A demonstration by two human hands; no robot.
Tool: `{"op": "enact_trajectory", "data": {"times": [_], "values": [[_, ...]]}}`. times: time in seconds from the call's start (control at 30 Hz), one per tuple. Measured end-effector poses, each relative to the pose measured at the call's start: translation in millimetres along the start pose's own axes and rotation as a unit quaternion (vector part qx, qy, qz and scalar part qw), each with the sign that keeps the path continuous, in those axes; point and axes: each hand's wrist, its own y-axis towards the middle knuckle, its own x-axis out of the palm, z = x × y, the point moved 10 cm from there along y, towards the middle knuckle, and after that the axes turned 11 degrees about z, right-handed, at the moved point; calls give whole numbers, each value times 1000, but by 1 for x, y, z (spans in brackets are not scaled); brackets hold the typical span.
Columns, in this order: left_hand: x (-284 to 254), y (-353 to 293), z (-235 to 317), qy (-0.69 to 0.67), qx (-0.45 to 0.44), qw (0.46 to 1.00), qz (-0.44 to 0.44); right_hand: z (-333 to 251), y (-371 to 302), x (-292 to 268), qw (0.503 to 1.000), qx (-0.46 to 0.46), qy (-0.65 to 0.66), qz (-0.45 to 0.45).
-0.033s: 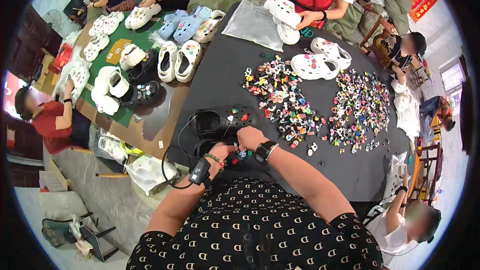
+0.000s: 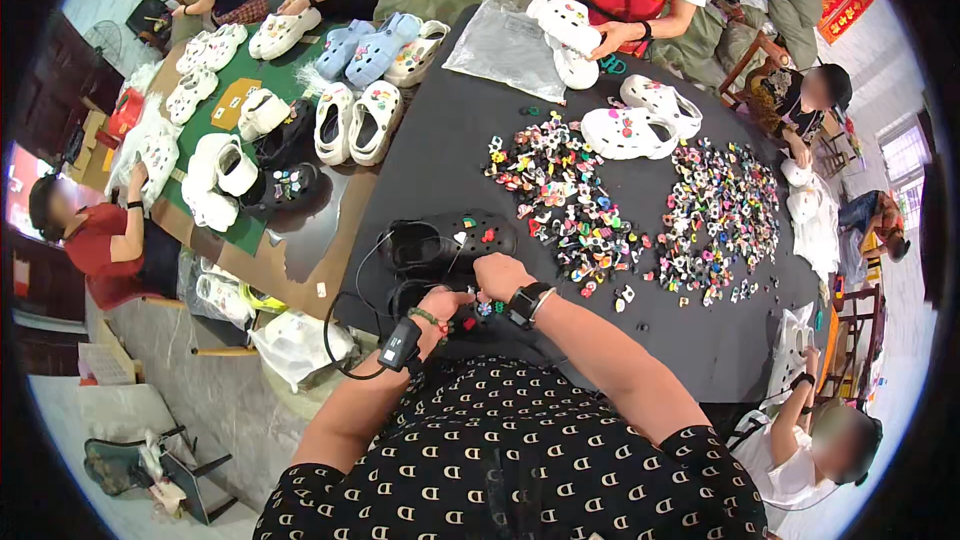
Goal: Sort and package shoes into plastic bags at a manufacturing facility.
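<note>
Two black clogs lie side by side in front of me. The far black clog [image 2: 508,232] carries a white heart charm [image 2: 460,237] and a red charm [image 2: 488,235]. Over the near black clog [image 2: 405,294] both my hands meet. My left hand [image 2: 440,304] is closed on its side, a finger reaching across the top. My right hand [image 2: 503,276] is closed, fingertips pressed down against the same spot; what they pinch is hidden. Just below the fingertips sit a round pale charm [image 2: 485,309], a green one [image 2: 499,307] and a red one [image 2: 469,324].
Loose charms lie in two heaps, a left heap [image 2: 565,200] and a right heap [image 2: 720,225]. White clogs [image 2: 625,133] stand beyond them. Across the table a person in a red apron [image 2: 622,0] holds white clogs. Others work around. A thin cable [image 2: 328,335] runs by my left wrist.
</note>
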Motion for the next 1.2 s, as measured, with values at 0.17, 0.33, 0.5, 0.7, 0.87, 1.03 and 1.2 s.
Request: {"op": "enact_trajectory", "data": {"times": [0.17, 0.33, 0.5, 0.7, 0.87, 1.03, 1.2], "values": [[2, 5, 0, -56, 16, 998, 20, 4, 9, 6, 999, -2, -25, -29], [0, 5, -6, 12, -15, 999, 30, 7, 13, 8, 1000, 3, -28, 4], [4, 43, -33, -82, 63, 993, 50, -8, 10, 2, 997, -17, -59, 42], [-7, 8, 3, 112, 2, 986, 124, 14, 4, -5, 997, -49, 40, 45], [-9, 11, -4, 64, -5, 988, 140, 10, -2, -13, 991, -62, 122, 4], [-7, 12, -2, 64, 15, 989, 132, 24, 2, 0, 978, 11, 190, -88], [-11, 18, -6, 98, 13, 984, 146, 28, 1, 0, 982, 30, 177, -54]]}}
